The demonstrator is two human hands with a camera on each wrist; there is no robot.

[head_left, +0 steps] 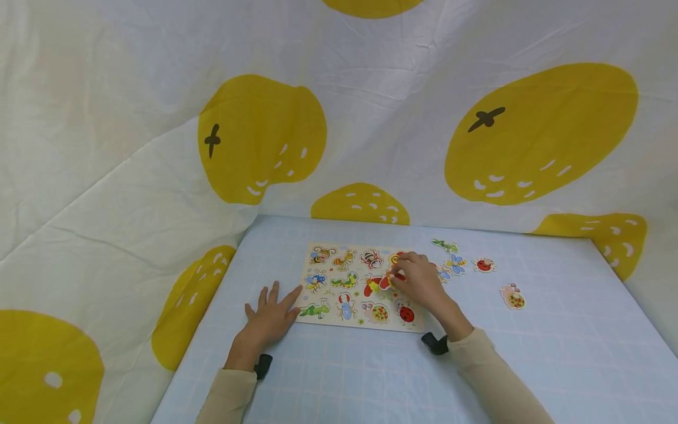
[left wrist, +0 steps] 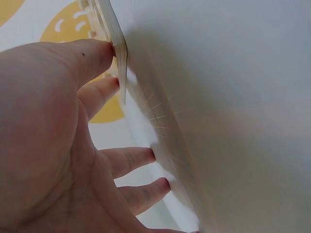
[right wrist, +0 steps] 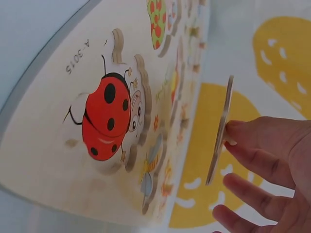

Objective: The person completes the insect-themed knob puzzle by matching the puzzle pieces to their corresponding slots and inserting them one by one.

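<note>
A wooden insect puzzle board [head_left: 328,271] lies flat, with ladybug, caterpillar, beetle and other pictures in its recesses. My left hand [head_left: 269,323] rests at its lower left corner with fingers spread. In the left wrist view the thumb and one finger [left wrist: 97,97] touch the board's edge [left wrist: 119,53], and other fingertips press the tabletop. Over the board's right half, my right hand [head_left: 421,281] pinches a thin red-and-yellow puzzle piece [head_left: 386,281] by its small knob. The right wrist view shows that piece [right wrist: 221,128] edge-on, apart from the board, above the printed ladybug [right wrist: 108,116].
Right of the board lie loose pieces: a green grasshopper [head_left: 445,245], a blue-and-yellow winged insect [head_left: 455,264], a ladybug [head_left: 484,265] and a snail [head_left: 512,297]. Another blue piece [head_left: 443,272] is partly behind the right hand. A fruit-print cloth [head_left: 381,129] hangs behind the table.
</note>
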